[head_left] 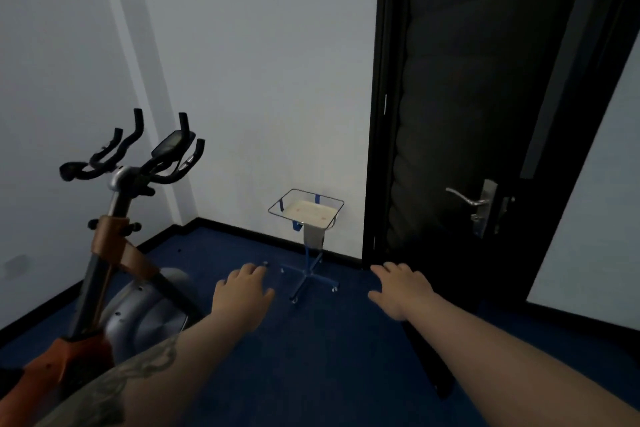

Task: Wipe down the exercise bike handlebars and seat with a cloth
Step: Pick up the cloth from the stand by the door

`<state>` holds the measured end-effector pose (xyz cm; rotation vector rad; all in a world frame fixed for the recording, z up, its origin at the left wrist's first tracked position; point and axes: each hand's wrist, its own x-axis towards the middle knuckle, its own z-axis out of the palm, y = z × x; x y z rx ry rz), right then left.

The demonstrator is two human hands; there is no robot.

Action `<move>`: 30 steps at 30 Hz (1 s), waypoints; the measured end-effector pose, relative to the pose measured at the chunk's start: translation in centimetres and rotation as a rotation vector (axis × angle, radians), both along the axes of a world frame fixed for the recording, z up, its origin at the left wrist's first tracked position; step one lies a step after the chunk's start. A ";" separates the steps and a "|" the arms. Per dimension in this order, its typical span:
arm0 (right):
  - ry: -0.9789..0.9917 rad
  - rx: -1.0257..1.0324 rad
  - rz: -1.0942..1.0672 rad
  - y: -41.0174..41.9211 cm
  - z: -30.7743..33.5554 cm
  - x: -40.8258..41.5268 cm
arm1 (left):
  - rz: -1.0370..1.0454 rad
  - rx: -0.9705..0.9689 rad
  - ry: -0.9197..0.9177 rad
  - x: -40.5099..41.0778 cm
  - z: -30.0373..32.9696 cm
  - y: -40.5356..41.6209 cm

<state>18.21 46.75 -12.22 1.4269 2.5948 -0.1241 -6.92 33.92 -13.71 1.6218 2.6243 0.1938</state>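
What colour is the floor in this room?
Dark blue floor, seen in the head view.

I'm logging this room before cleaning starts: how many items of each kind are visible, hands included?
Orange and black exercise bike: 1
Blue wheeled stand with wire-rimmed tray: 1
Black door with silver lever handle: 1
Bare hands, both empty: 2, left hand, right hand
Total: 5

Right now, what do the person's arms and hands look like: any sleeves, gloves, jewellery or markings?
Both forearms are bare, with no sleeves in view. The left hand and right hand wear no gloves, and no rings or watch show. The left forearm carries a dark tattoo along its outer side; its design is too dim to make out. The right forearm looks unmarked.
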 end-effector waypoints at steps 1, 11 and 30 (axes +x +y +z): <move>0.001 -0.008 0.003 1.5 0.0 -0.4 | 0.008 -0.006 -0.011 -0.4 -0.2 1.3; -0.006 -0.087 0.120 14.5 -3.9 -9.6 | 0.030 -0.061 -0.065 -6.2 -4.0 14.6; -0.011 -0.276 0.061 42.8 -13.6 -28.2 | -0.019 -0.140 -0.199 -22.8 -13.4 43.5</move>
